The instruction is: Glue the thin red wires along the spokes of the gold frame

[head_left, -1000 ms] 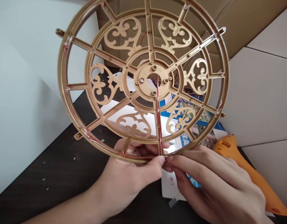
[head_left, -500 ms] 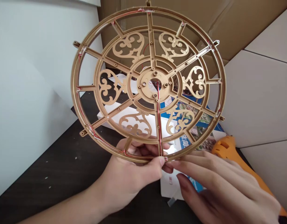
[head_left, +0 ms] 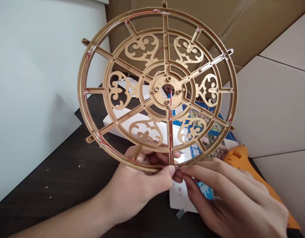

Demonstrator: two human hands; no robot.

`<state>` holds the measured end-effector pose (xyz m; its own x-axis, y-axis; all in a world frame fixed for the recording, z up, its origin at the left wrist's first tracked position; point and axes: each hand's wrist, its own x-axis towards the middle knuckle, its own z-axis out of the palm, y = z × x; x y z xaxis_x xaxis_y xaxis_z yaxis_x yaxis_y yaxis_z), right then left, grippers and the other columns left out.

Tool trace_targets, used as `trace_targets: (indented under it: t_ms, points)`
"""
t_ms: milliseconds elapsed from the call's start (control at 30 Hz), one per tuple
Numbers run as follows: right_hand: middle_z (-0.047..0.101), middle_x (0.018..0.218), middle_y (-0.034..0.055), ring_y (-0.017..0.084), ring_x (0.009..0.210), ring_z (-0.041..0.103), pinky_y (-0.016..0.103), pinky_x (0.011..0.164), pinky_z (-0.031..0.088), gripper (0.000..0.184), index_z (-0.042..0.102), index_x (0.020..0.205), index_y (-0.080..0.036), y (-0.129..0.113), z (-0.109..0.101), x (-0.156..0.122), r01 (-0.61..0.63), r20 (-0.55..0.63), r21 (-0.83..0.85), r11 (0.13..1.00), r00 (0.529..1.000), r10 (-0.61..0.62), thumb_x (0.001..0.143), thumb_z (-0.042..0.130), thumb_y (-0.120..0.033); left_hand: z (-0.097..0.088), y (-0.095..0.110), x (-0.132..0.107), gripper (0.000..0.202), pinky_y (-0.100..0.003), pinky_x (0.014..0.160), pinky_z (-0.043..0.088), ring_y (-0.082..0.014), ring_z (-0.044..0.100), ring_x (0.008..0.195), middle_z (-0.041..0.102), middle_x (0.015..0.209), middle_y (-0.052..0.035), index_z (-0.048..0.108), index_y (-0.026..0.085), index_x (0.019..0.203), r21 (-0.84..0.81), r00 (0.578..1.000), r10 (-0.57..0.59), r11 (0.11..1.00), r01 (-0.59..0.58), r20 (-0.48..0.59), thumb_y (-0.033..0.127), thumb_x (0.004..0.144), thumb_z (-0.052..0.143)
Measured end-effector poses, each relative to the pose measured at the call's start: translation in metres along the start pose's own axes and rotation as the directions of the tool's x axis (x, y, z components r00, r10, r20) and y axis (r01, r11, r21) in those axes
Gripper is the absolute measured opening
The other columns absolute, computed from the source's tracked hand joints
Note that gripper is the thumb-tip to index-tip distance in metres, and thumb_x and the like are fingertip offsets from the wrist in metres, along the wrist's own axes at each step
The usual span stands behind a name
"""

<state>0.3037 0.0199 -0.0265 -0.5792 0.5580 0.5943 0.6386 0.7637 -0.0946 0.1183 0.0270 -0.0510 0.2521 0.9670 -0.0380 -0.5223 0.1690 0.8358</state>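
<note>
A round gold frame (head_left: 110, 61) with scrolled heart ornaments and spokes stands upright above a dark table (head_left: 60, 178). Thin red and white wires (head_left: 170, 132) run down one spoke and along its rim. My left hand (head_left: 137, 188) grips the frame's bottom rim, thumb in front and fingers behind. My right hand (head_left: 231, 198) pinches a small point at the rim's bottom, right beside my left thumb, where the wire ends.
An orange tool (head_left: 244, 162) lies at the right behind my right hand. White boxes (head_left: 122, 122) and a blue printed package (head_left: 204, 132) lie under the frame. A cardboard box (head_left: 241, 23) stands behind, white panels at both sides.
The frame has shifted right and down in view and looks slightly smaller. My right fingers closed back onto the rim's bottom point. My left hand's grip is unchanged.
</note>
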Motion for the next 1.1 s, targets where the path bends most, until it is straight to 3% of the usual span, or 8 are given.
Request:
trace_targets:
  t_ms: [133, 367, 500, 667, 867, 1100]
  points:
    - [0.073, 0.083, -0.0036, 0.012, 0.068, 0.067, 0.03, 0.06, 0.046, 0.011, 0.064, 0.102, -0.022, -0.003, -0.002, 0.003, -0.054, 0.03, -0.07, 0.996, 0.998, 0.056, 0.095, 0.062, -0.013, 0.001, -0.001, 0.0, 0.013, -0.02, 0.075, 0.06, -0.0116, 0.069, 0.076, 0.074, 0.076, 0.0024, 0.066, 0.017, 0.071, 0.089, 0.998, 0.041, 0.995, -0.037, -0.043, 0.005, 0.072, 0.072]
    - [0.068, 0.076, -0.0024, 0.012, 0.063, 0.065, 0.028, 0.053, 0.045, 0.007, 0.064, 0.092, -0.023, -0.013, -0.007, 0.008, -0.183, 0.099, -0.051, 0.982, 0.977, 0.187, 0.097, 0.059, -0.022, 0.003, -0.001, -0.007, 0.007, -0.026, 0.088, 0.062, -0.0173, 0.075, 0.091, 0.079, 0.089, -0.0002, 0.069, 0.018, 0.081, 0.308, 0.993, 0.091, 0.949, -0.063, -0.076, 0.012, 0.079, 0.07]
    - [0.068, 0.074, -0.0031, 0.011, 0.059, 0.064, 0.026, 0.054, 0.047, 0.008, 0.064, 0.094, -0.023, -0.02, -0.008, 0.009, -0.2, 0.054, -0.057, 0.978, 0.978, 0.203, 0.098, 0.057, -0.022, 0.005, 0.0, -0.011, 0.008, -0.026, 0.093, 0.061, -0.0179, 0.076, 0.095, 0.081, 0.095, 0.0008, 0.07, 0.02, 0.085, 0.399, 0.984, 0.159, 0.91, -0.114, -0.081, 0.013, 0.081, 0.069]
    - [0.069, 0.077, -0.0024, 0.01, 0.058, 0.063, 0.025, 0.053, 0.048, 0.008, 0.066, 0.092, -0.023, -0.019, -0.004, 0.008, -0.23, 0.038, -0.023, 0.973, 0.972, 0.231, 0.097, 0.06, -0.021, 0.007, -0.003, -0.011, 0.014, -0.026, 0.094, 0.062, -0.0175, 0.076, 0.097, 0.081, 0.098, 0.0017, 0.07, 0.021, 0.09, 0.403, 0.977, 0.197, 0.903, -0.147, -0.084, 0.01, 0.082, 0.067]
    - [0.066, 0.073, -0.0043, 0.009, 0.057, 0.063, 0.023, 0.052, 0.048, 0.007, 0.067, 0.088, -0.023, -0.018, -0.003, 0.01, -0.264, 0.064, -0.025, 0.964, 0.962, 0.265, 0.094, 0.062, -0.022, 0.007, -0.005, -0.008, 0.025, -0.016, 0.093, 0.06, -0.0115, 0.076, 0.094, 0.081, 0.097, 0.0075, 0.07, 0.026, 0.09, 0.43, 0.951, 0.293, 0.874, -0.226, -0.095, 0.005, 0.076, 0.066]
    - [0.063, 0.07, -0.0049, 0.008, 0.054, 0.059, 0.023, 0.052, 0.044, 0.013, 0.064, 0.083, -0.022, -0.016, -0.001, 0.011, -0.265, 0.048, -0.017, 0.964, 0.963, 0.266, 0.094, 0.06, -0.02, 0.007, -0.009, -0.01, 0.022, -0.022, 0.098, 0.059, -0.0158, 0.076, 0.1, 0.082, 0.101, 0.0002, 0.066, 0.024, 0.093, 0.469, 0.922, 0.367, 0.839, -0.274, -0.118, 0.01, 0.078, 0.062]
